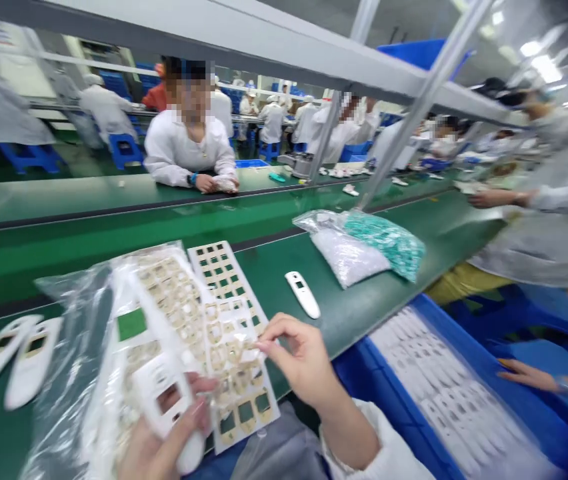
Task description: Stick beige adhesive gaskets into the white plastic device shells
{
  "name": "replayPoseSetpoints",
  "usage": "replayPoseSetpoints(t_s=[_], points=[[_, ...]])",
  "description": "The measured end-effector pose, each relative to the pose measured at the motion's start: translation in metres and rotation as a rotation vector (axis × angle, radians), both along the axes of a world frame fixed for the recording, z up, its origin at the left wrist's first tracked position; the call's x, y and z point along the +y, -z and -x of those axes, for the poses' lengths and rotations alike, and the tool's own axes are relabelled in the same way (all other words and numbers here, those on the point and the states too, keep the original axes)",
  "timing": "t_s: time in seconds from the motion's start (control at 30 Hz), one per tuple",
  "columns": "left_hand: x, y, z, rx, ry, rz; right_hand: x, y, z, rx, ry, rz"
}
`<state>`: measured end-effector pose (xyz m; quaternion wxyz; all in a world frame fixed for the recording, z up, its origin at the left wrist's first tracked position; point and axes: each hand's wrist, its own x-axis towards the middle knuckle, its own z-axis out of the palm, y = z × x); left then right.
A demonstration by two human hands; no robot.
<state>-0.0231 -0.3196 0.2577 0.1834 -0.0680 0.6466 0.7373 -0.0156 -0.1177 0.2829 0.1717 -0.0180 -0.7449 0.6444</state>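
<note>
My left hand (164, 440) is closed around a white plastic device shell (159, 387) with a rectangular window, tilted over the sheets. At the right edge of a white sheet of tan-rimmed adhesive frames (247, 413), my right hand (299, 357) pinches thumb against forefinger. A small tan adhesive frame (247, 355) shows at those fingertips, blurred; whether it is still stuck to the sheet I cannot tell. Under and beside my left hand lie more frame sheets (169, 283) in a clear plastic bag (77, 360), with a green square (131, 324) on top.
Another white shell (303, 295) lies on the green bench, near bags of white parts (347, 257) and teal parts (389, 240). More shells (34, 360) lie at left. A blue crate (414, 400) of white parts stands at right. Co-workers sit opposite and stand at right.
</note>
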Motion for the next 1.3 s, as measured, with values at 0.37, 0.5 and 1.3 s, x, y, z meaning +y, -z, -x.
replayPoseSetpoints(t_s=[0.37,0.5,1.3], points=[[0.006,-0.004,-0.015,-0.26,0.132,-0.497,-0.015,-0.004,0.018,-0.295,-0.289,0.15],[0.003,-0.014,-0.02,-0.163,0.281,-0.439,-0.023,-0.012,0.019,-0.403,-0.371,0.203],[-0.01,-0.029,-0.021,-0.131,0.343,-0.475,-0.031,-0.014,0.011,-0.487,-0.447,0.217]])
